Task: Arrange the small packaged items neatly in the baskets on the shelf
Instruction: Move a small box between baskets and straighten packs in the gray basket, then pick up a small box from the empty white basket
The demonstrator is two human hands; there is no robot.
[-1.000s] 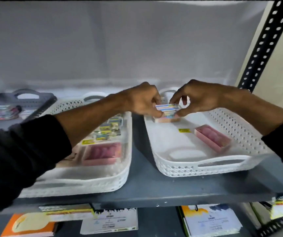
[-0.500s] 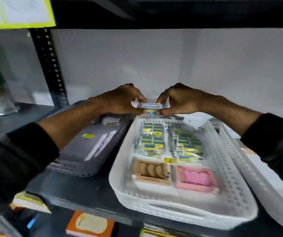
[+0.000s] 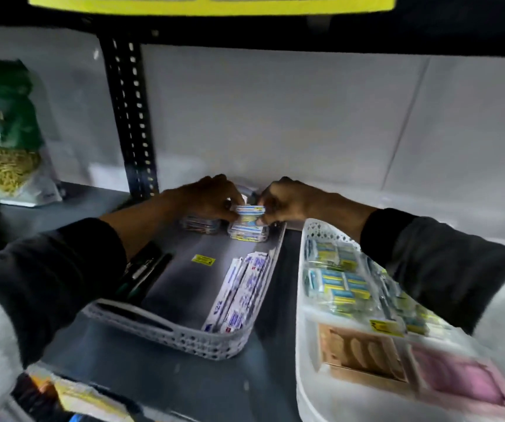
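Holding: both hands pinch one small packet at the grey basket's far end
Left hand: gripping its left edge
Right hand: gripping its right edge
Below: packet stack
Right: white basket, well filled
Under: shelf

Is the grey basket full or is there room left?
Room left. The grey basket holds packs only at its back and right side; its middle floor shows bare, apart from a yellow sticker.
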